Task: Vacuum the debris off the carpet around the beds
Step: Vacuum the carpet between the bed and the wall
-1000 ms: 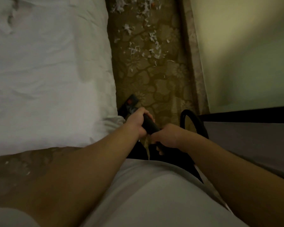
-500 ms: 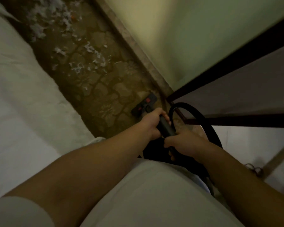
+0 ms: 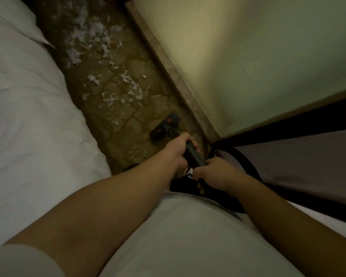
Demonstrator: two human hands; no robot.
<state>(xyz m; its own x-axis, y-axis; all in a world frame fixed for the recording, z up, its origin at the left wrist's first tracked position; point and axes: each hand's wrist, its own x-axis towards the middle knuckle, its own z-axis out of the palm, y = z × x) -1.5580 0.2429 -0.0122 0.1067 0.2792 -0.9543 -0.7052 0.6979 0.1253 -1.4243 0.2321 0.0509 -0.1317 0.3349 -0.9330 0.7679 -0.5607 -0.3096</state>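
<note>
Both hands hold a dark vacuum wand (image 3: 194, 156). My left hand (image 3: 178, 149) grips it higher up, toward the floor head; my right hand (image 3: 212, 172) grips it lower, near my body. The black floor head (image 3: 165, 125) with red marks rests on the patterned brown carpet (image 3: 128, 124), close to the skirting. White shredded debris (image 3: 116, 96) is scattered on the carpet beyond the head, with a thicker patch (image 3: 88, 35) farther away. A black hose (image 3: 246, 162) loops to the right of my right hand.
A bed with white bedding (image 3: 28, 108) fills the left side. A pale wall (image 3: 238, 56) with a stone-coloured skirting (image 3: 168, 62) bounds the carpet strip on the right. Dark-framed furniture (image 3: 298, 156) stands at the right, by the hose.
The floor head has moved from the bed's side across to the skirting and a little forward toward the debris. My view has swung. Both hands keep their grip on the wand.
</note>
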